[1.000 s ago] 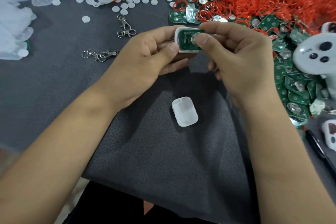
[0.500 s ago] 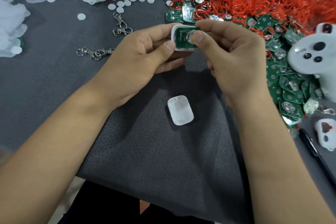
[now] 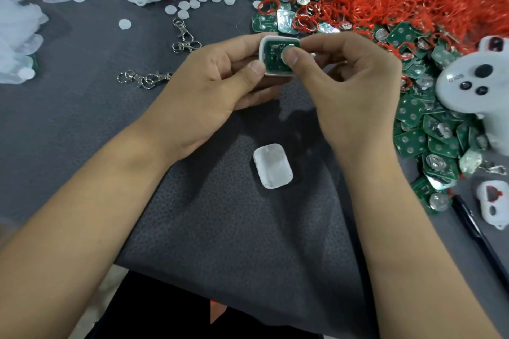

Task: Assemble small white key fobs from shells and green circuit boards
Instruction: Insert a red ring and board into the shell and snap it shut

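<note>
From the head camera, the left hand (image 3: 209,91) gripped a white shell (image 3: 271,59) above the grey mat (image 3: 220,228), thumb curled on its near edge. A green circuit board (image 3: 274,56) sat inside the shell. The right hand (image 3: 349,82) curled over it, thumb pressing the board's round metal disc. A second shell half (image 3: 272,166) lay on the mat below, between the forearms, well apart from the hands

Both forearms are bare from the wrists right up to the frame's edge, with no sleeves showing. The left hand (image 3: 203,91) and right hand (image 3: 355,91) wear no gloves, rings or watch. The fingernails are short and unpainted. Black clothing (image 3: 165,311) covers the lap below.
</note>
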A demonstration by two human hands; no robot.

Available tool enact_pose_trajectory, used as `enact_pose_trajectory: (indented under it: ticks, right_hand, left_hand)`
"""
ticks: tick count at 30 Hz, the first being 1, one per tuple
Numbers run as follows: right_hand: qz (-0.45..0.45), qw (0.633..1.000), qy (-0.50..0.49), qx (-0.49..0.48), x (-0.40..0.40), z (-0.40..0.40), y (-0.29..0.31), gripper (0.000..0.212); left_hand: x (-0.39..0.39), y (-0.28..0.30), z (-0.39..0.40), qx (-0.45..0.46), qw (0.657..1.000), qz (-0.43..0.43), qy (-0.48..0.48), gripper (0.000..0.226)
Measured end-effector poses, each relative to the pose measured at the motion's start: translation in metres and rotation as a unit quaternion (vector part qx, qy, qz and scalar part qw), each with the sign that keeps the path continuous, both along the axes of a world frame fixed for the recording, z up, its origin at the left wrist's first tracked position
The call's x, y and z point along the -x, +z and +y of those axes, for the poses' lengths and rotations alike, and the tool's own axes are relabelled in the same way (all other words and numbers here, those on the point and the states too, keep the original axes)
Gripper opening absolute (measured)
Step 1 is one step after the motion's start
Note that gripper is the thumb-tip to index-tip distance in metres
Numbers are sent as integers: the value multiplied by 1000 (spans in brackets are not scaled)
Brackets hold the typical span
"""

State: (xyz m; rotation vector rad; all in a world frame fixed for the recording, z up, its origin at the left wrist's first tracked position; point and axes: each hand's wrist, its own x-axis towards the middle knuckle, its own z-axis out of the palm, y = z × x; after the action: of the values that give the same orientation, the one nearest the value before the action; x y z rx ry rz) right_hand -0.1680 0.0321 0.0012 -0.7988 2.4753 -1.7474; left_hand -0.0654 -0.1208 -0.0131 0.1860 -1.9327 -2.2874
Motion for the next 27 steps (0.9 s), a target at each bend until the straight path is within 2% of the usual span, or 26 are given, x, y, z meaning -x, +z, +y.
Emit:
enact_pose_trajectory:
  ticks: [20,27]
  right_hand:
    - [40,995,-71,-61,-13,-9,3,11]
    - [47,996,-53,-59,-14,-10,3,11]
  left_hand:
    - [1,-2,2,15,1000,2,18,39]
    - [1,-2,1,11,1000,2,21,39]
